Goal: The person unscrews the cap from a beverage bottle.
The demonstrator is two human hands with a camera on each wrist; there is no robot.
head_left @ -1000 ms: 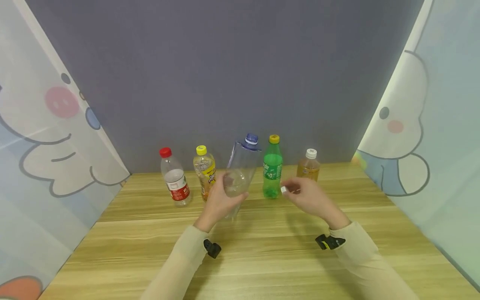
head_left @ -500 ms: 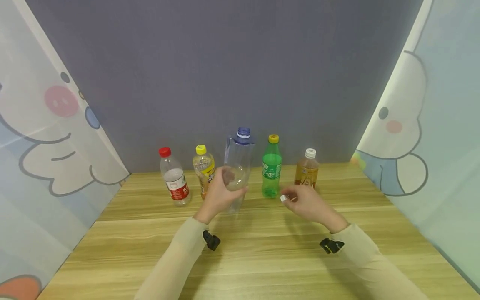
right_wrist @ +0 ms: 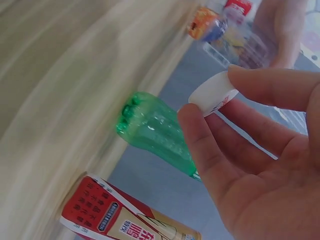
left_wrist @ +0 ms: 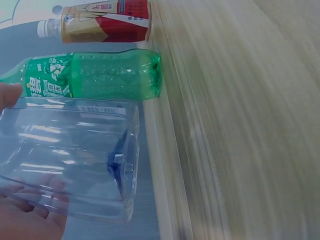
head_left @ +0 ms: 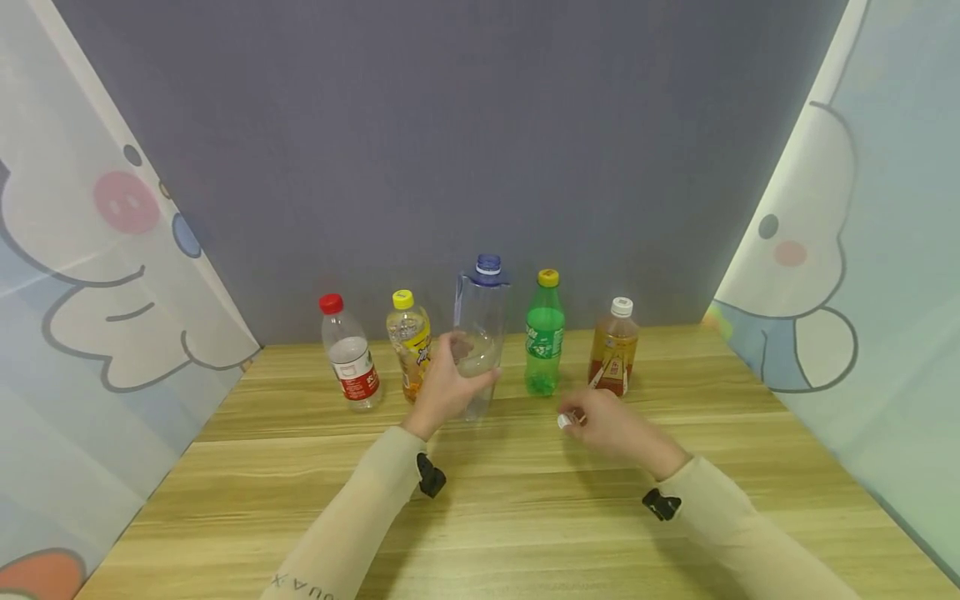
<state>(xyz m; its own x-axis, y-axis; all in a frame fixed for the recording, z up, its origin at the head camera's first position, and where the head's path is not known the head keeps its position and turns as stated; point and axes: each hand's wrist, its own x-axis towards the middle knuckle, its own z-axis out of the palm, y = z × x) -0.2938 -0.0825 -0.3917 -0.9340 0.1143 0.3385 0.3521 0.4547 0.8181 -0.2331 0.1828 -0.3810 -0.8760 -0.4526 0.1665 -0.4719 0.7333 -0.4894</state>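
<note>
My left hand grips a large clear plastic bottle with a blue-tinted, uncapped neck, held nearly upright. In the left wrist view, the clear bottle lies between thumb and fingers; whether its base touches the table I cannot tell. Between thumb and forefinger, my right hand pinches a small white bottle cap, low over the table. That cap shows plainly in the right wrist view, tilted, with red print. Nearest this hand stand a green bottle with a yellow cap and an amber drink bottle with a white cap.
Left of the clear bottle stand a yellow-capped drink bottle and a red-capped bottle. All stand along the back of the wooden table, before a grey wall. Printed curtains hang at both sides.
The clear bottle has come from a rightward tilt to nearly upright, its neck shifting left. My right hand, with the cap, has moved down toward the table's front, uncovering the amber bottle.
</note>
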